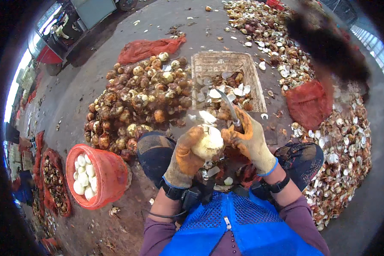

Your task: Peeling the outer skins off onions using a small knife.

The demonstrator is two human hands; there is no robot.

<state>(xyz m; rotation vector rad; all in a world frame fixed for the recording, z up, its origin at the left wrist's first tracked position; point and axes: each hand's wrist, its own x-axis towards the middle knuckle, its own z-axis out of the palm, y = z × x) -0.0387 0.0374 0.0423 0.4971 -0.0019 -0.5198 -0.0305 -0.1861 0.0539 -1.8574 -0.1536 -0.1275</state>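
Observation:
My left hand [187, 156], in an orange-palmed knit work glove, grips a large pale, partly peeled bulb or corm [208, 142] from its left side. My right hand [248, 137], gloved alike, is closed around the handle of a curved-blade knife [228, 104], whose blade points up and away from me, just right of the bulb. White slices lie beyond the bulb. Behind my hands stands a dirty plastic crate [259, 86] holding brown peelings and white slices. To its left lies a heap of brown unpeeled bulbs [140, 96].
A red bucket [110, 176] with white peeled bulbs stands left of my knee. Long heaps of peelings [339, 160] spread along the right, with a red mesh sack [308, 104] on them. Another red mesh [150, 49] lies behind the brown heap. A blurred dark shape crosses the upper right.

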